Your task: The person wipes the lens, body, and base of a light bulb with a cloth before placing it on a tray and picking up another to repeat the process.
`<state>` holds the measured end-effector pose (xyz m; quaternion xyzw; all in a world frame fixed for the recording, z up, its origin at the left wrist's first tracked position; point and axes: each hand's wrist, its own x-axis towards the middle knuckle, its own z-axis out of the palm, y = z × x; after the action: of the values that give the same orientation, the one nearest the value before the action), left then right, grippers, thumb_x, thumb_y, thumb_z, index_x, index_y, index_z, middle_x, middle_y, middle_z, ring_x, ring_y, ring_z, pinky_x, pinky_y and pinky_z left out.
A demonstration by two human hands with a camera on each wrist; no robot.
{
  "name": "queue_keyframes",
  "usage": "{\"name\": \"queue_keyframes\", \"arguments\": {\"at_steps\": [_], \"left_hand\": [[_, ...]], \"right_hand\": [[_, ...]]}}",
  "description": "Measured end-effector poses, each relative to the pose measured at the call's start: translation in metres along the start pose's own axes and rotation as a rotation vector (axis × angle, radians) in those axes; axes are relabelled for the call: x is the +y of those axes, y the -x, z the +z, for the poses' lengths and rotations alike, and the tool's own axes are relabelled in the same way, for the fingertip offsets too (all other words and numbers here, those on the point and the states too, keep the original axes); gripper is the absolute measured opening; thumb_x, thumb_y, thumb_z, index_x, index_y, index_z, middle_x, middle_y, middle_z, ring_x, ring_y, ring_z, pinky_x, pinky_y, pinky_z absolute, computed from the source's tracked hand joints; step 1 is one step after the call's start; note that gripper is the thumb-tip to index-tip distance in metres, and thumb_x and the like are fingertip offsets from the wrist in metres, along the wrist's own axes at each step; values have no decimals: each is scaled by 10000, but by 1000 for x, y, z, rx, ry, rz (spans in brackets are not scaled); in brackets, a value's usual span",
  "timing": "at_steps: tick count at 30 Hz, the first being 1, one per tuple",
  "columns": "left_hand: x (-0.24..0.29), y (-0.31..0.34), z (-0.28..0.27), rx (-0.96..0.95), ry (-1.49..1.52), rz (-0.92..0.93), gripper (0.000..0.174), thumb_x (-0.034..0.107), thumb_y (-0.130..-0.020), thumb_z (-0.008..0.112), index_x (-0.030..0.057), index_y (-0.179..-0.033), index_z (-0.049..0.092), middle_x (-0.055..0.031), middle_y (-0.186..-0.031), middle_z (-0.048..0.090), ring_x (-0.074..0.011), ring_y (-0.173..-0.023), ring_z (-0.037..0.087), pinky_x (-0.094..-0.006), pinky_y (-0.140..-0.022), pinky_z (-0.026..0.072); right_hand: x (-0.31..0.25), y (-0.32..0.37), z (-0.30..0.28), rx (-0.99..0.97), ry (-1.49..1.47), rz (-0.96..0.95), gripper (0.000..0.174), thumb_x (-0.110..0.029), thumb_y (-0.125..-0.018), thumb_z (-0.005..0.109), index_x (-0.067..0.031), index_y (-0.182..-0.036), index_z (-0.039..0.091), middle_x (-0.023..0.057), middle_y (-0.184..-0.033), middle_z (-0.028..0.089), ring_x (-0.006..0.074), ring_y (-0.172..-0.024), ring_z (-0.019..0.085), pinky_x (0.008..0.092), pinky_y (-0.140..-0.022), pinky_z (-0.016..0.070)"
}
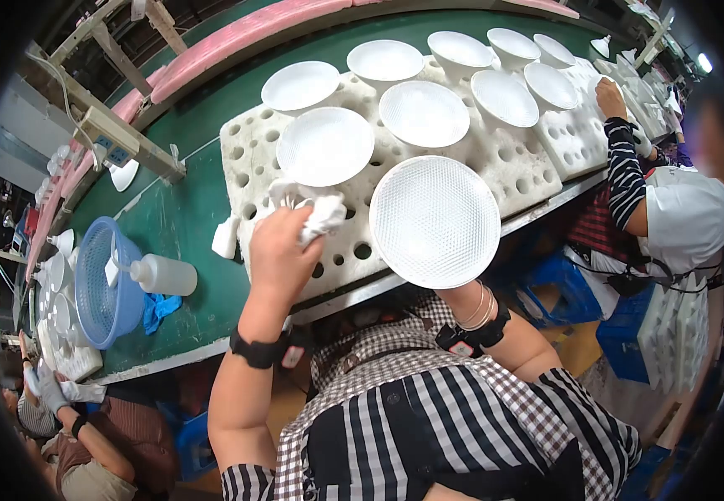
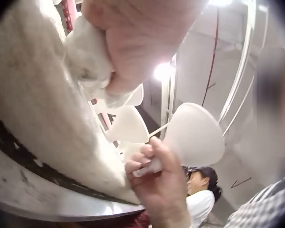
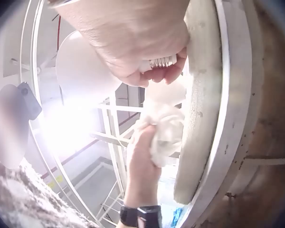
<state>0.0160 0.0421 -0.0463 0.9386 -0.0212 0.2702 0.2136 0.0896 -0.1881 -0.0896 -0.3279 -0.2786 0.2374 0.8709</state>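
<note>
White cloth (image 1: 326,219) in curled left hand (image 1: 281,250), white lamp (image 1: 435,221) by its threaded base (image 3: 162,62) in curled right hand (image 3: 137,42)

The left arm (image 1: 241,401) is stretched forward, the left hand (image 1: 278,255) being held with its back upward and its fingers curled in a grip. The right forearm (image 1: 529,342) is angled inward; the right hand (image 3: 133,42), mostly hidden from the head view, is closed in a grip with its fingers curled.

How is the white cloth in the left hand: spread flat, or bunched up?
Bunched up. In the head view, the white cloth is crumpled into uneven folds, gripped in the left hand.
</note>
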Motion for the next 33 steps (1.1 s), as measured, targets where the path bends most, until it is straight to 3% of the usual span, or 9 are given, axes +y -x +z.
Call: {"name": "queue_keyframes", "arguments": {"at_steps": [3, 7, 11, 14, 17, 21, 27, 30, 33], "left_hand": [[41, -3, -28, 259, 418, -305, 355, 74, -656, 754, 66, -999, 662, -88, -811, 598, -272, -792, 587, -394, -737, 454], [107, -20, -54, 15, 360, 314, 414, 126, -617, 785, 91, -1009, 659, -106, -1090, 602, -327, -1067, 559, -480, -898, 410], [124, -32, -27, -176, 185, 432, 558, 289, -612, 825, 123, -1110, 636, -136, -1297, 533, -359, -1265, 484, -513, -1010, 354], [101, -51, -16, -123, 333, 258, 435, 254, -743, 783, 102, -1134, 667, -143, -1265, 567, -338, -1244, 497, -457, -1013, 390], [74, -36, 3, -77, 627, 13, 361, 118, -843, 715, 20, -1181, 634, -148, -1216, 605, -308, -1106, 597, -373, -967, 474], [66, -11, 5, 100, 883, -304, 257, 112, -944, 642, -11, -1169, 625, -72, -981, 661, -143, -895, 610, -266, -821, 491], [44, 4, 8, 211, 731, -500, 222, 104, -958, 638, 6, -1157, 633, -15, -916, 636, -70, -786, 541, -231, -695, 461], [32, 4, 2, 427, 757, -447, 266, 103, -957, 652, 1, -1199, 609, -1, -1018, 638, -60, -856, 558, -208, -732, 459], [35, 6, -8, 457, 844, -479, 222, 129, -979, 632, 6, -1163, 620, 8, -1026, 640, -63, -911, 557, -215, -801, 450]], "right_hand": [[8, 5, -10, -65, -365, 29, 572, -283, -1015, 497, -98, -1520, 303, 181, -1492, 418, 309, -1323, 496, 433, -1033, 516], [1, 9, -4, 16, -109, 187, 655, -154, -919, 675, -68, -1482, 353, 140, -1447, 471, 227, -1282, 526, 362, -1024, 509], [3, 0, -10, -35, 377, 87, 691, -166, -894, 712, -73, -1480, 358, 132, -1442, 473, 224, -1281, 525, 362, -1034, 498], [4, -5, -14, -36, 754, -14, 719, -176, -874, 740, -77, -1478, 362, 126, -1439, 475, 221, -1279, 523, 363, -1041, 489], [0, 4, -11, 104, 237, 280, 754, -157, -844, 772, -68, -1471, 362, 118, -1422, 492, 201, -1266, 528, 361, -1041, 483], [3, 6, -13, 47, 247, 260, 712, -141, -872, 738, -51, -1470, 361, 127, -1405, 518, 198, -1229, 564, 359, -1037, 493], [2, -6, -14, -179, 271, 29, 527, -257, -1039, 416, -84, -1522, 298, 182, -1501, 412, 301, -1340, 482, 436, -1093, 454], [5, -6, -13, -100, 231, 107, 537, -262, -1033, 430, -81, -1521, 299, 179, -1495, 421, 299, -1345, 477, 433, -1099, 448], [1, -6, -5, 15, 267, 120, 692, -150, -864, 737, -45, -1454, 392, 142, -1406, 522, 235, -1286, 523, 379, -1076, 446]]}}
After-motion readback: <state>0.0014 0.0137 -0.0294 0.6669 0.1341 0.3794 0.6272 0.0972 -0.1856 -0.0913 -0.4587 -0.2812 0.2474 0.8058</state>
